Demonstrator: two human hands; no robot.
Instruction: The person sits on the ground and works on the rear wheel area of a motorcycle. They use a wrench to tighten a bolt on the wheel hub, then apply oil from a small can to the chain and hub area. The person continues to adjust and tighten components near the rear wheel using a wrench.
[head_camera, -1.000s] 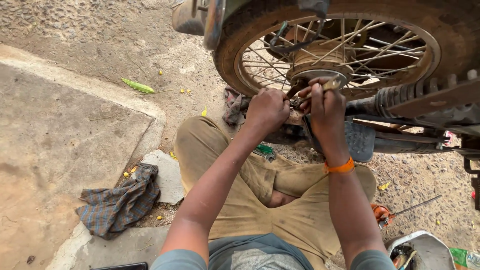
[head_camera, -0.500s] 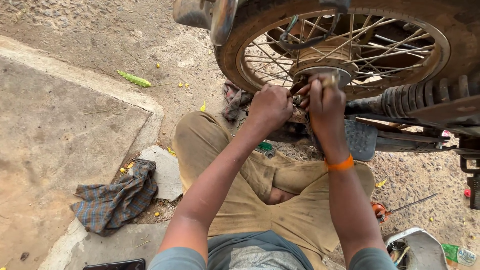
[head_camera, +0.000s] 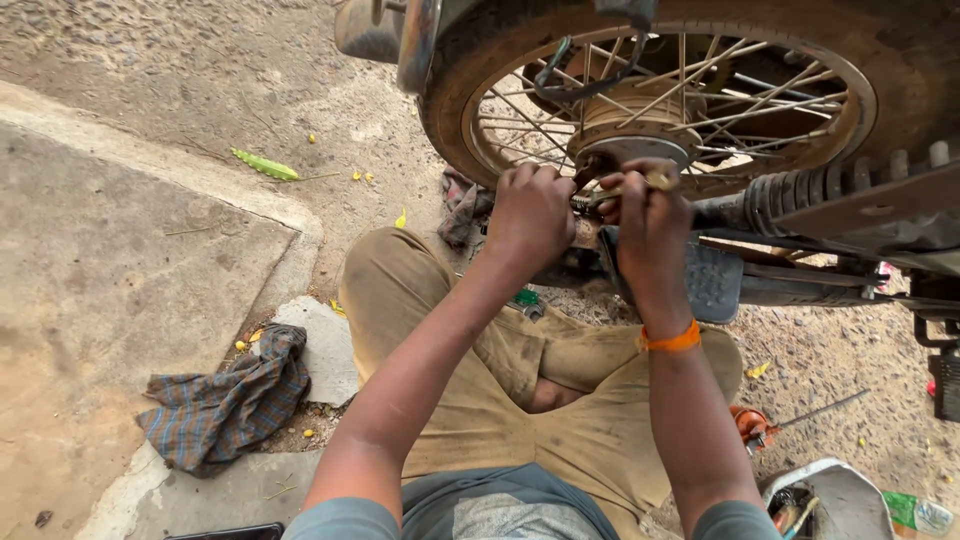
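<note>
I sit cross-legged on the ground with both arms raised to the hub (head_camera: 628, 140) of a spoked motorcycle wheel (head_camera: 660, 90), close enough that my knees nearly tuck under it; that posture puts the axle area at chest height for two-handed work. My left hand (head_camera: 532, 212) is curled shut just left of the axle, knuckles up, apparently bracing or gripping a fitting I cannot make out. My right hand (head_camera: 652, 215) is closed around a slim metal tool (head_camera: 612, 195) whose tip points left toward the other hand, right below the hub. An orange band (head_camera: 671, 341) circles that wrist.

By count: one wheel, one coiled shock spring (head_camera: 800, 195) to the right, one ribbed footrest pad (head_camera: 712, 282) beneath it. One checked rag (head_camera: 225, 405) lies on the concrete edge at my left, within reach, and one screwdriver with an orange handle (head_camera: 765, 425) rests on the gravel by my right knee.
</note>
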